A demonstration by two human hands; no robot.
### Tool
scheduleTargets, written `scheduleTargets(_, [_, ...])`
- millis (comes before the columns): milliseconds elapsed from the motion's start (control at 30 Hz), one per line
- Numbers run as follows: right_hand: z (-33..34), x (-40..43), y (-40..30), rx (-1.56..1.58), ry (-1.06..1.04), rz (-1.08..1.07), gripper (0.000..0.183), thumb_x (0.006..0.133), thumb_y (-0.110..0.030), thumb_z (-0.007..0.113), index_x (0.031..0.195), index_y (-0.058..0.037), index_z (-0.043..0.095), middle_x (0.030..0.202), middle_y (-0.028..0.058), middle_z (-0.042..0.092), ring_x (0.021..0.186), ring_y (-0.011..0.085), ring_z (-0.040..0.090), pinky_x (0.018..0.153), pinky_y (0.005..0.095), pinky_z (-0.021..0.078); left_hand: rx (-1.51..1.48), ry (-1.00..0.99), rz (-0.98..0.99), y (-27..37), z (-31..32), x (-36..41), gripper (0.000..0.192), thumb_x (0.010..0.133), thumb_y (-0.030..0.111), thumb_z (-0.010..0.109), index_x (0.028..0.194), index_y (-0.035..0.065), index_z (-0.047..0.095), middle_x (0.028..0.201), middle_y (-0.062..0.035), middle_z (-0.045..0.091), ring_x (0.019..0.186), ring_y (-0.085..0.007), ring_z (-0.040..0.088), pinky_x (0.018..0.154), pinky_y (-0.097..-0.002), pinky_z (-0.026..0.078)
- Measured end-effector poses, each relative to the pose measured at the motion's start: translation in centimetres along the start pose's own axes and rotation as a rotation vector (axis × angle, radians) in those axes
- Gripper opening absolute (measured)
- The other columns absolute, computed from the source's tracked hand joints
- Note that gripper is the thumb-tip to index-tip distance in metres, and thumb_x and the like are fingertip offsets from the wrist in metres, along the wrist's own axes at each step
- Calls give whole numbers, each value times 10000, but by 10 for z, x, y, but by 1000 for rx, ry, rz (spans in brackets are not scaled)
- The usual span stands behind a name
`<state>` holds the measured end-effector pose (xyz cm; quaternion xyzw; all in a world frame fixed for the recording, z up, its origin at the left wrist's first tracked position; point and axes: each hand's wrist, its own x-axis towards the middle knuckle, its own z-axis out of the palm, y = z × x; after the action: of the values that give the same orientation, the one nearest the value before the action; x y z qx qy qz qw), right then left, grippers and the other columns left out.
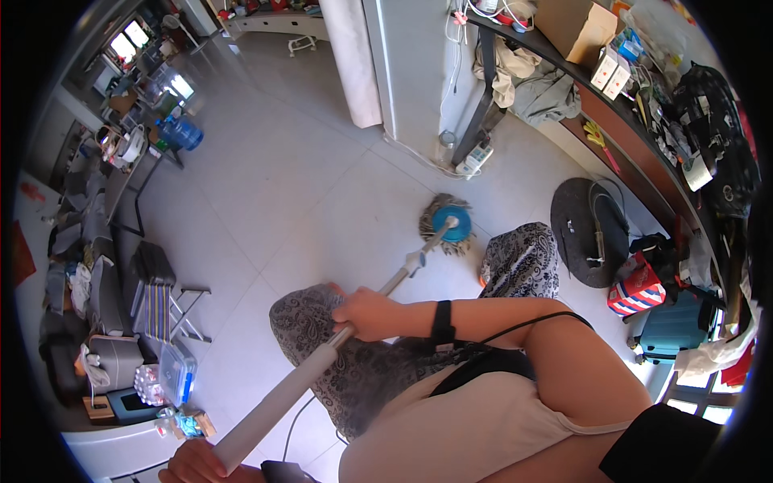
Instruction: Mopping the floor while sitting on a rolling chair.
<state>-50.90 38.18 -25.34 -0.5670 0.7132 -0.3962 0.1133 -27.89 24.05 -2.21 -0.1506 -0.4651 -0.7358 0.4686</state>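
A spin mop with a long pale telescopic pole [284, 398] runs diagonally across the view. My left hand [196, 462] is closed around the top of the pole at the lower left edge. Further down the shaft, my right hand [365, 314] grips it, just past the thick sleeve. A black band [444, 325] with a cable circles my right wrist. The round blue mop plate [452, 223] and its grey string fringe [430, 220] rest on the tiled floor [302, 181]. My knees in patterned trousers [522, 259] are on either side of the pole.
A power strip [475, 160] and glass jar [446, 143] stand by the wall. On the right are a dark round base [589, 232], a striped bag [637, 287], a teal suitcase [676, 329] and a cluttered desk [652, 139]. A folding stool [181, 308] stands left, beyond it a water bottle [181, 131].
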Motion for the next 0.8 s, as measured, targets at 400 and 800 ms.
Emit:
scheduleTargets(400, [2,116,48,-268,116,-128,82,753,-182,687,792,-154,621,765,24,646,827,234,632,788,372,399,524,-231,234,-39,-8,-38,351,870,413,467,663,161,339,498,15,332,492,-145,349,558,-313,345])
scheduleTargets(800, [-45,-30,-11,-255,127,122,125,822,-198,665,793,-106,587,788,78,641,837,276,622,785,402,414,10,-252,75,-30,14,-5,388,898,364,539,596,168,392,418,31,438,339,-76,410,420,-218,409])
